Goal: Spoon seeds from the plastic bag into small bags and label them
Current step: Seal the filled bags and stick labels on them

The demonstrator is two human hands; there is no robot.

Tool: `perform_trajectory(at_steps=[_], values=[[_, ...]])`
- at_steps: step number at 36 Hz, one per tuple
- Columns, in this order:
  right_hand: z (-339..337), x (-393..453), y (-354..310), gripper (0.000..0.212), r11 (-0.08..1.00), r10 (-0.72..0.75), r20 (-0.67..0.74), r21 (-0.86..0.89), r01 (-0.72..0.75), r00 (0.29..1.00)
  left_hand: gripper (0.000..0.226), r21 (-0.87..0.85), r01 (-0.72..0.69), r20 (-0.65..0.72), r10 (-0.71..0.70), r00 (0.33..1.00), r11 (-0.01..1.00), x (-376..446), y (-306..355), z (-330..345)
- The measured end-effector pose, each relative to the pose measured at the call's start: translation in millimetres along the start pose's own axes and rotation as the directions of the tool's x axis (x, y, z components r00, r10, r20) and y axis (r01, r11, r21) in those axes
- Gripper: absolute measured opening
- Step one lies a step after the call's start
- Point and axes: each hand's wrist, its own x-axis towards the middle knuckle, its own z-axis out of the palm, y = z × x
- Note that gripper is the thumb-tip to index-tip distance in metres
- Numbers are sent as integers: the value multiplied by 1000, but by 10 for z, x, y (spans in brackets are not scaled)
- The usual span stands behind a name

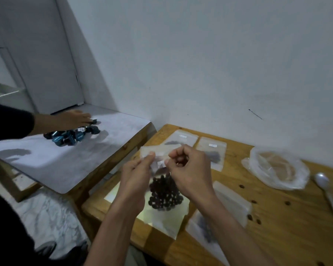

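Fingers of both hands pinch the top edge of a small clear bag (162, 181): the left hand (135, 177) takes the left corner between thumb and forefinger, and the right hand (190, 169) curls round the right side, where a small white label (160, 162) shows. The bag hangs between them above the wooden surface (288, 217), its bottom bulging with dark round seeds (164, 194).

My judgement is that the film is thin, limp and slippery, and the seeds make it bottom-heavy, so the mouth is the place to hold while the label is pressed flat.

Other filled small bags (212, 153) lie just beside and beyond. A few loose seeds (253, 201) dot the wood to the right and could roll away. Farther right rest a crumpled plastic bag (277, 167) and a metal spoon (324, 187). Well apart at far left, another person's hand (73, 119) touches a heap of dark capsules (71, 136).
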Motion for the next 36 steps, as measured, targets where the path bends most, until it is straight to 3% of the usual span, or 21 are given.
perform_trajectory(at_steps=[8,11,14,16,19,23,25,28,31,36], values=[[-49,-24,45,16,996,28,-77,-78,-34,997,9,57,-130,77,125,989,990,-28,-42,93],[-126,-25,74,47,994,66,-96,-84,-74,993,9,86,-187,64,182,981,979,-6,-35,134],[-248,31,106,74,964,222,18,145,-222,975,20,107,-227,90,218,972,968,62,-15,153],[-295,74,131,73,879,280,113,368,-302,953,15,126,-252,114,238,965,960,109,0,204],[-326,132,214,62,851,267,42,458,-256,963,13,149,-269,132,251,959,952,187,-3,331],[-395,252,325,52,868,283,-85,447,-217,955,41,238,-250,182,210,961,939,361,-14,475],[-442,344,433,52,880,311,-132,415,-233,941,43,289,-234,196,182,964,928,468,-22,555],[-524,426,567,60,893,347,-56,325,-312,936,33,311,-242,194,188,963,919,668,-81,698],[-589,501,687,60,879,379,29,300,-370,925,43,363,-270,179,218,959,892,896,-141,880],[-656,862,942,62,882,436,-113,248,-400,893,78,472,-337,242,248,938,815,1207,-188,1216]])
